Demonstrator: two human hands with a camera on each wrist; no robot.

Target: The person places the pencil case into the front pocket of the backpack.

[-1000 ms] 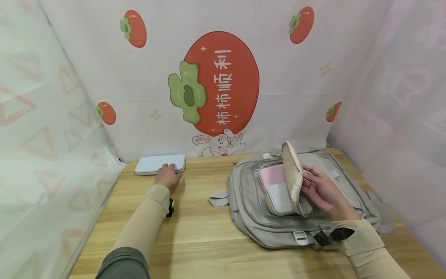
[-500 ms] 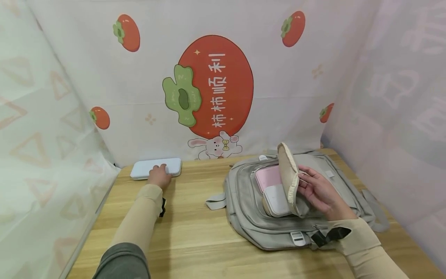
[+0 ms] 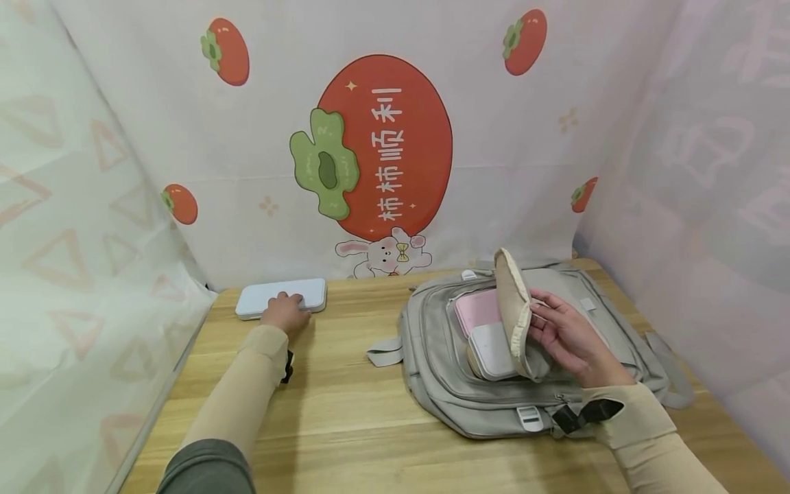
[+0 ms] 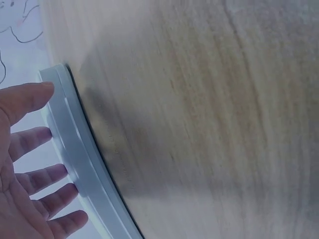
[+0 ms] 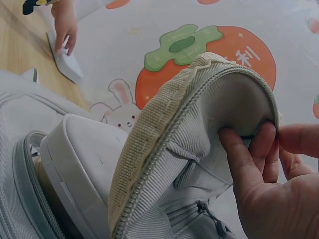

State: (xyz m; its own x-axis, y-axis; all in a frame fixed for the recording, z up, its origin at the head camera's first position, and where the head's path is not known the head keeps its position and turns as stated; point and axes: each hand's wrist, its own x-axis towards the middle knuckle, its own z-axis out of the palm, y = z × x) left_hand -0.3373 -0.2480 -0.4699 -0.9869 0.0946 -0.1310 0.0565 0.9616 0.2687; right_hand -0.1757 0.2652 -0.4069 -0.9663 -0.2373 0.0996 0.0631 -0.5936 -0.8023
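- Head view: your left hand [image 3: 284,314] is resting on the near edge of the pale blue case [image 3: 281,297] lying flat at about ten o'clock on the counter [image 3: 345,418], hard against the backdrop. Your right hand [image 3: 564,336] is holding up the pocket flap [image 3: 512,309] of the grey backpack [image 3: 432,357], which is lying at about two o'clock; a white case [image 3: 494,351] and a pink case [image 3: 478,310] are sitting inside the opened pocket. The risk, as I judge it: the case is slim and lying flat, so if your fingers are only sliding over its lid it may scoot towards the backdrop instead of lifting.
- Left wrist view: your fingers [image 4: 35,177] are lying nearly straight and slightly spread across the lid of the pale blue case [image 4: 79,164], with the thumb [image 4: 25,99] near its corner. Nothing is curling round the edge, so you are touching it, not gripping it.
- Right wrist view: your fingers [image 5: 244,164] are pressing together inside the pocket flap [image 5: 199,144], the thumb lying behind it, pinching the fabric upright over the white case [image 5: 84,159]. If that pinch is slackening, the flap could be dropping over the opening and blocking it.
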